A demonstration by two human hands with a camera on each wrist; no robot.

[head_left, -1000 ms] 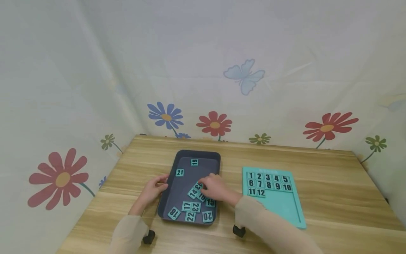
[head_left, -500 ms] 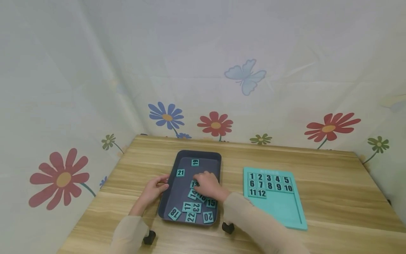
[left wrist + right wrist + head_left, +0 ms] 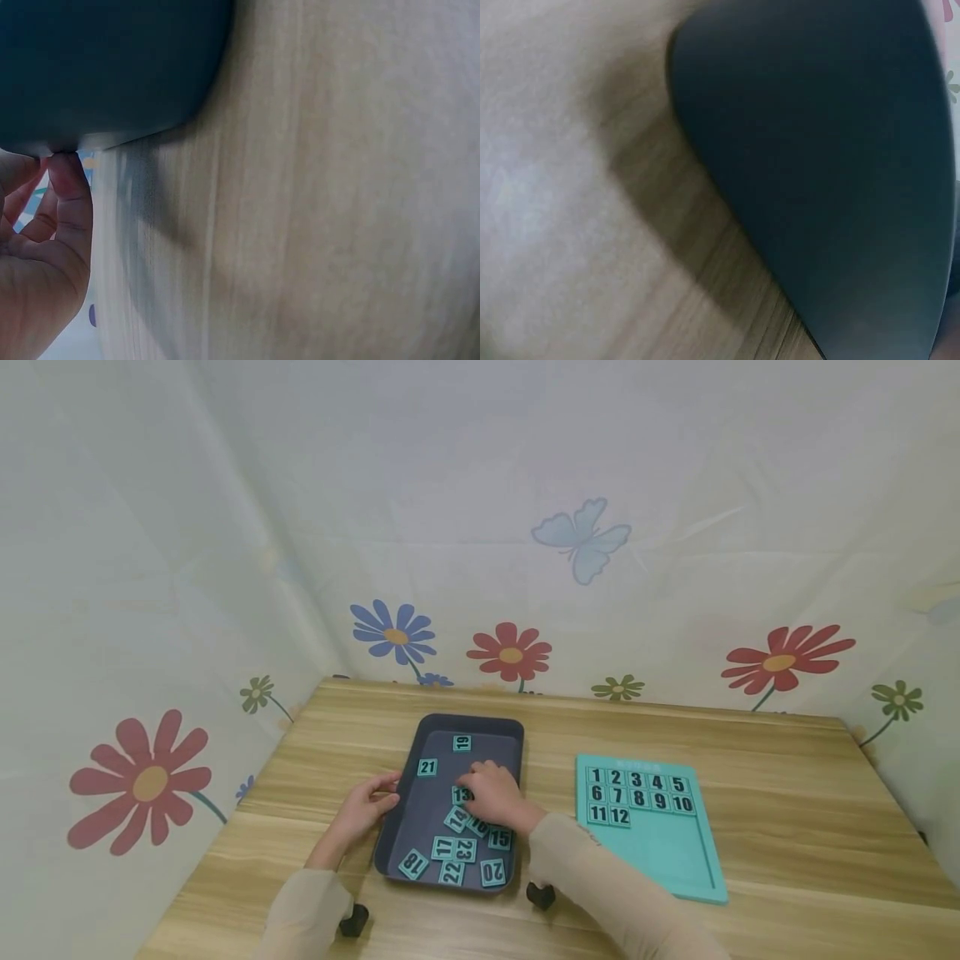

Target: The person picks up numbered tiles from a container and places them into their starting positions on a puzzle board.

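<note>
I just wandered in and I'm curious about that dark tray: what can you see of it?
The tray is dark bluish-grey, rectangular and open-topped, with rounded corners, raised walls and a smooth, plastic-looking surface. It sits upright on the wood-patterned table, left of the turquoise board. Numbered tiles lie in it, mostly towards its near end. The left hand touches its left side; the right hand reaches inside, hiding part of it.

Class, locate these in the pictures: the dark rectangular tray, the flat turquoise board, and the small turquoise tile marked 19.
Dark rectangular tray [image 3: 422, 814], head view: bare part of its floor.
Flat turquoise board [image 3: 663, 846], head view: bare lower area.
Small turquoise tile marked 19 [image 3: 462, 743], head view: middle of its face.
</note>
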